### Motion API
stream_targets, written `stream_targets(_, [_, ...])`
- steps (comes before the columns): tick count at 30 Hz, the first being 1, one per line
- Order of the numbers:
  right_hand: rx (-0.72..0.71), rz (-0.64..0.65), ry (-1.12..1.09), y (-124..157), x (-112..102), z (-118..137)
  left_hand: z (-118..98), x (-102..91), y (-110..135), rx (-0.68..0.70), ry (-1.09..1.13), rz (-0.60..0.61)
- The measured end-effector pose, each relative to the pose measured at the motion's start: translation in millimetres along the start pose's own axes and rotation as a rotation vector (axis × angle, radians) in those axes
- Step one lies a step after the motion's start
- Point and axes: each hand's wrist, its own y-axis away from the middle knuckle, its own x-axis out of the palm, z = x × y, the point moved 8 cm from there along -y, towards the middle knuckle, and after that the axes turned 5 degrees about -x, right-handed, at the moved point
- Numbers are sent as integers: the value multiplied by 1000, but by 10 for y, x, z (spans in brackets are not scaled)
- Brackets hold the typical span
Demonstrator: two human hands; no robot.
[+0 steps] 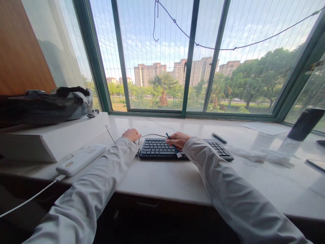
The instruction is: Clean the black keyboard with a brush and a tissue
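A black keyboard (157,146) with a number pad lies flat on the white marble-like counter. Over its middle, my right hand (179,139) is closed around a slim teal brush (176,149), whose pale, bristle-like tip points down to the keyboard's near edge. Past the keyboard's upper left corner is my left hand (131,134), its fingers curled in; what they hold, if anything, is hidden. A bunched black cable (138,152) lies just below that hand, against the keyboard's left end. My right hand and forearm cover part of the keys.
A white power strip (81,159) and a white box (58,135) bearing a dark bag stand at left. Right of the keyboard are a small black stick-like object (219,138), crumpled clear plastic (264,155), a dark cylinder (305,124) and a phone-like slab (316,165). Windows close off the back.
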Motion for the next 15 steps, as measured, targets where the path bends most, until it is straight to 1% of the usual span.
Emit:
stream_targets(2, [-2, -141, 20, -12, -109, -30, 3, 2, -4, -4, 0, -1])
stream_targets(4, [6, -294, 89, -13, -222, -70, 4, 2, -6, -6, 2, -2])
stream_targets(6, [27, -398, 170, -9, -296, -113, 4, -1, -6, -9, 2, -4])
stream_targets(7, [41, -420, 207, -11, -310, -133, 3, -3, -6, -9, 3, -5])
stream_targets(10, [76, -406, 285, -27, -291, -175, -2, -10, -2, -7, 7, -6])
stream_targets(15, [78, -295, 311, -55, -163, -145, -9, -17, 7, -7, 5, 0])
